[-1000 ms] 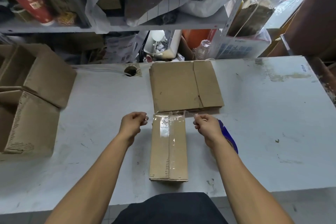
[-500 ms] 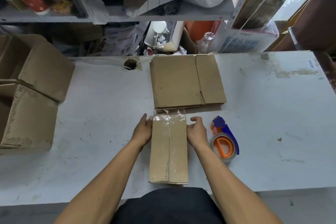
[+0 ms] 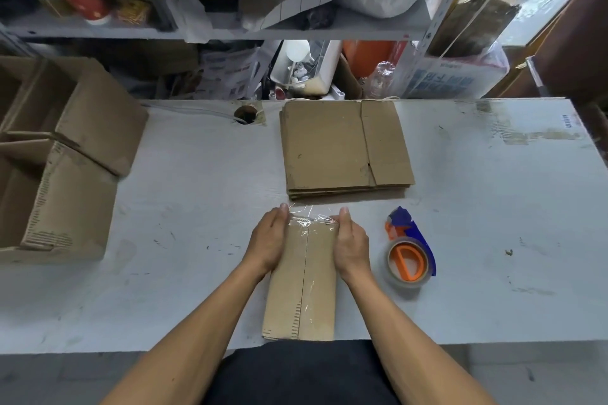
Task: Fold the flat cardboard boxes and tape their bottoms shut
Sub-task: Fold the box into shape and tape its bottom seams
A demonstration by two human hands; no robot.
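The folded box [image 3: 302, 276] stands on the desk [image 3: 493, 207] directly before the person, long axis running away from them. The left hand [image 3: 268, 242] and right hand [image 3: 350, 242] flank its far end — flat, fingers straight, pressing the clear tape [image 3: 311, 222] down its sides, equally near.

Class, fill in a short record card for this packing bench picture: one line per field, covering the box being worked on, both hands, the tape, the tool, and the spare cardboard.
Box in work: small folded box, taped seam facing up, at the near table edge
Left hand: fingers straight, pressed against the box's left side
Right hand: fingers straight, pressed against the box's right side
Tape: clear strip crossing the box's far end, crinkled
Tool: tape dispenser, orange and blue, lying right of the box, untouched
Spare cardboard: flat stack beyond the box
Finished boxes: open boxes at far left
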